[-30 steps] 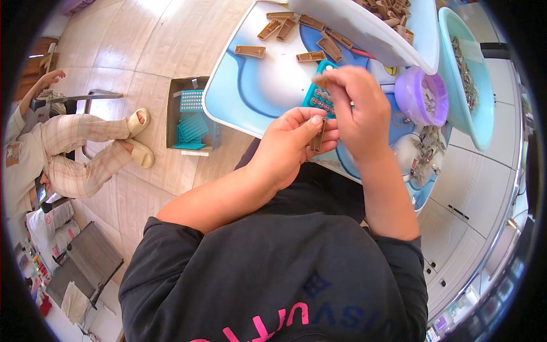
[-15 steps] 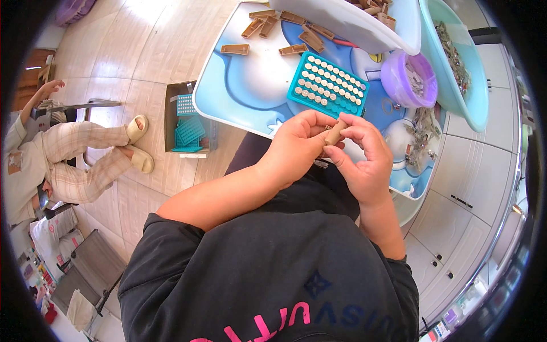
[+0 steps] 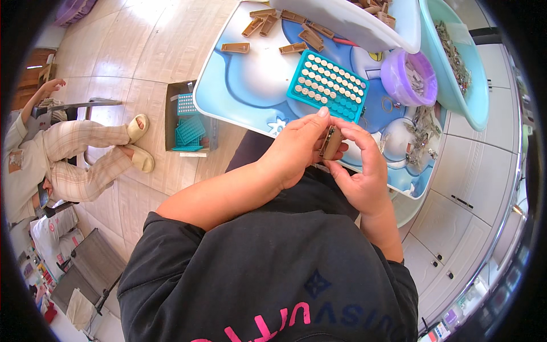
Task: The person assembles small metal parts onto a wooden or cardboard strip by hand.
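Between my hands is a small brown plastic casing point(image 3: 331, 143), tilted, with small parts showing along its open side. My left hand point(image 3: 296, 147) grips its left side, thumb raised near the top. My right hand point(image 3: 364, 165) closes on the other side, its thumb at the lower end and fingers by the upper end. Some fingertips are hidden behind the casing. Just beyond my hands sits a teal tray point(image 3: 292, 90) with rows of round silver button cells point(image 3: 323, 78); its near right slots hold none.
Several brown casings point(image 3: 235, 48) lie on the blue-and-white table point(image 3: 219, 85). A white bin point(image 3: 364, 25), a purple bowl point(image 3: 393, 85) and a turquoise basin point(image 3: 477, 108) stand at the far right. Small wired parts point(image 3: 420, 139) lie nearby. A box point(image 3: 171, 128) and a seated person point(image 3: 74, 154) are left.
The brown casing has turned so that its open side with the parts shows. My left thumb has lifted upward, and my right hand has shifted slightly down.
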The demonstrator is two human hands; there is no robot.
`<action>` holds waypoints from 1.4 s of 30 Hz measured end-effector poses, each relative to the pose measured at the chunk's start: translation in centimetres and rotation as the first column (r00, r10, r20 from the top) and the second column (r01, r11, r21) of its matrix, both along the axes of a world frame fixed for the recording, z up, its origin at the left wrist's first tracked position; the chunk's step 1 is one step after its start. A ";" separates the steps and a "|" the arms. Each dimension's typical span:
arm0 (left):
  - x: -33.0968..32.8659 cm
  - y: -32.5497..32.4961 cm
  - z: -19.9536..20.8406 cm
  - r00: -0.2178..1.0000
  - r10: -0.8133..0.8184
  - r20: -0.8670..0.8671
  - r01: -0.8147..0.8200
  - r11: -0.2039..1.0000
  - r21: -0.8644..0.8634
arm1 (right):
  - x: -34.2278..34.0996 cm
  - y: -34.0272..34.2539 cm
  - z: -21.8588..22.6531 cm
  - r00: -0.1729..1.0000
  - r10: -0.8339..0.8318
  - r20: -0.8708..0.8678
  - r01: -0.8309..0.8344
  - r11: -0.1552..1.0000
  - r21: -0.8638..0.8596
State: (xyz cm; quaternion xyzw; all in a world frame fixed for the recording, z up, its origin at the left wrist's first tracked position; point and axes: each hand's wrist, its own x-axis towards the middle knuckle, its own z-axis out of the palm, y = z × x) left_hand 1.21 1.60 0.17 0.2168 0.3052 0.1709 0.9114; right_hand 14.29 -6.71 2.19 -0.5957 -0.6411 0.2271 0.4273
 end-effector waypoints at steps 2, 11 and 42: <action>-0.1 0.0 0.0 1.000 0.001 0.000 -0.001 1.000 0.006 | 0.0 0.0 0.0 0.999 -0.012 0.036 0.012 1.000 0.000; -0.2 -0.1 0.2 1.000 0.031 -0.007 -0.030 0.999 0.023 | 0.0 0.1 -0.2 0.997 0.001 0.079 -0.001 1.000 0.001; -0.2 -1.6 1.1 0.972 0.074 -0.221 0.154 0.511 0.846 | 0.6 -1.9 -2.2 0.576 -0.188 -0.796 0.228 0.972 -0.064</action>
